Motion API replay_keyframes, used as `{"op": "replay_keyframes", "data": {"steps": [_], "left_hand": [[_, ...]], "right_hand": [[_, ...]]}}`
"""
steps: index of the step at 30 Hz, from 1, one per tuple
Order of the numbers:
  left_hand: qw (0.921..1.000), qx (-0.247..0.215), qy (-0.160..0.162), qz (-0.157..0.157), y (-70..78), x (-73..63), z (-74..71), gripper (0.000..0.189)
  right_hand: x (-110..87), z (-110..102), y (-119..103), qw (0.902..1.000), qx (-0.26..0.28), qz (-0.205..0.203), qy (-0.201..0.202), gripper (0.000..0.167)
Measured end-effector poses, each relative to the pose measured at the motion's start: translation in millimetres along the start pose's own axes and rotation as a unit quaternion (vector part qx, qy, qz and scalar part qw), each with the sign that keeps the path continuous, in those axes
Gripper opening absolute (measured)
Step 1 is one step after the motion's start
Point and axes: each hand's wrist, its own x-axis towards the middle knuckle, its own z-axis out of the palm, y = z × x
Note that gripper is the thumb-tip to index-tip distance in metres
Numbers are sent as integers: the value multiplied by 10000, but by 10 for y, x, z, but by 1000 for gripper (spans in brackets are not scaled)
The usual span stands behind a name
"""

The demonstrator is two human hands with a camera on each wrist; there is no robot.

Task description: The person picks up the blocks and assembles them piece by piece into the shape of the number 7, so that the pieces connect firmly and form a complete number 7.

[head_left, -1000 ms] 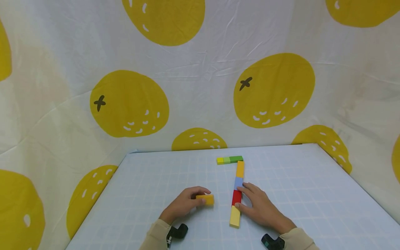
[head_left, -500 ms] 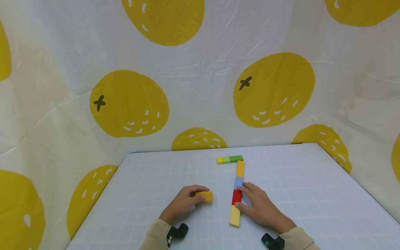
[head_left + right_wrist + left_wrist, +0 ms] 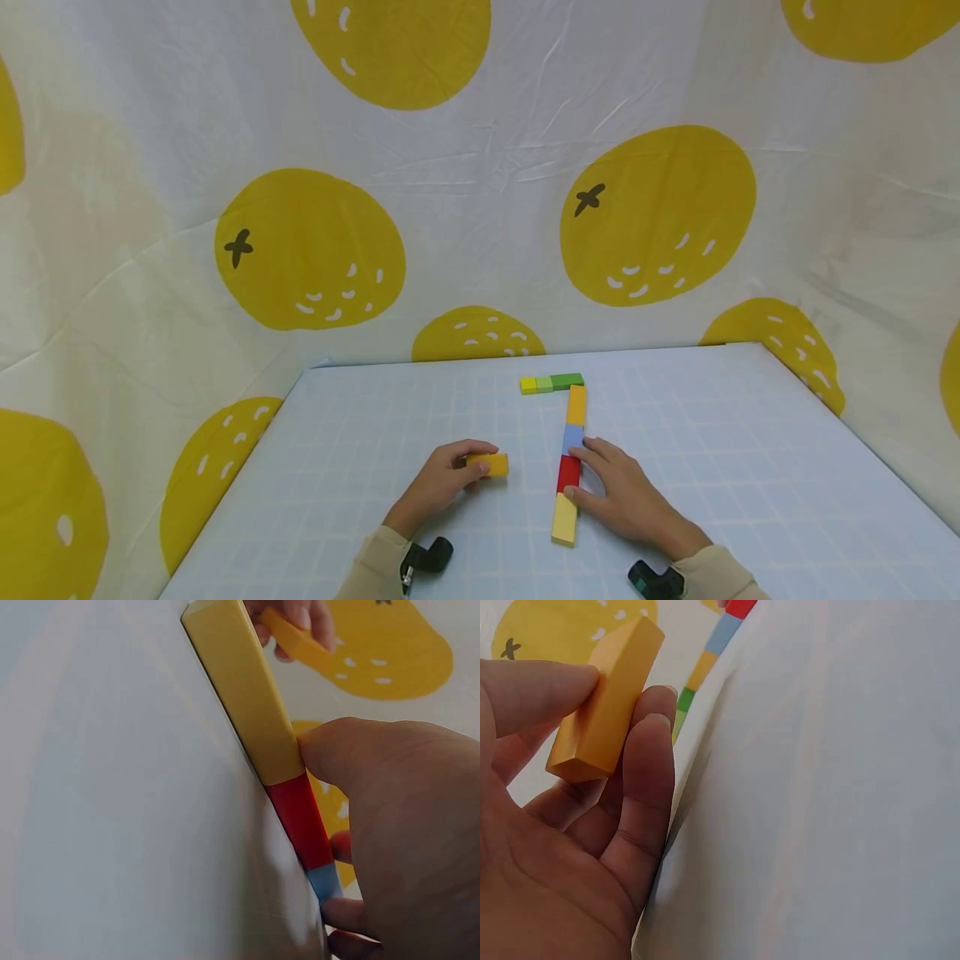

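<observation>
My left hand (image 3: 437,485) pinches an orange-yellow rectangular block (image 3: 497,464) between thumb and fingers, left of a straight row of blocks. In the left wrist view this block (image 3: 613,705) appears held off the table. The row runs away from me: a pale yellow block (image 3: 564,522), a red block (image 3: 568,472), a blue block (image 3: 572,437) and an orange block (image 3: 576,405). My right hand (image 3: 633,504) rests along the row's right side, fingers loosely spread. Its thumb touches near the joint of the pale yellow and red blocks; its fingertips touch by the blue one.
At the row's far end, a short crosswise line of a yellow block (image 3: 528,386), a light green block (image 3: 544,384) and a green block (image 3: 566,382) points left. The pale checked table (image 3: 360,417) ends at a patterned cloth backdrop (image 3: 480,250).
My left hand has moved slightly away from me and a little left, carrying the orange-yellow block. The right hand and the row have stayed in place.
</observation>
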Motion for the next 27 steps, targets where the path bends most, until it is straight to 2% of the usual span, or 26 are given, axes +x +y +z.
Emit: {"op": "replay_keyframes", "data": {"steps": [12, 20, 27], "left_hand": [[9993, 247, 272, -109, -43, 34, 15, 27], [9991, 327, 202, -152, -38, 25, 3, 38], [9986, 459, 205, -187, -64, 37, 17, 37]], "right_hand": [[-7, -27, -9, 10000, -4, -18, -43, 70], [-8, -34, -23, 10000, -4, -7, -38, 71], [-15, -39, -34, 10000, -20, -10, -52, 71]]}}
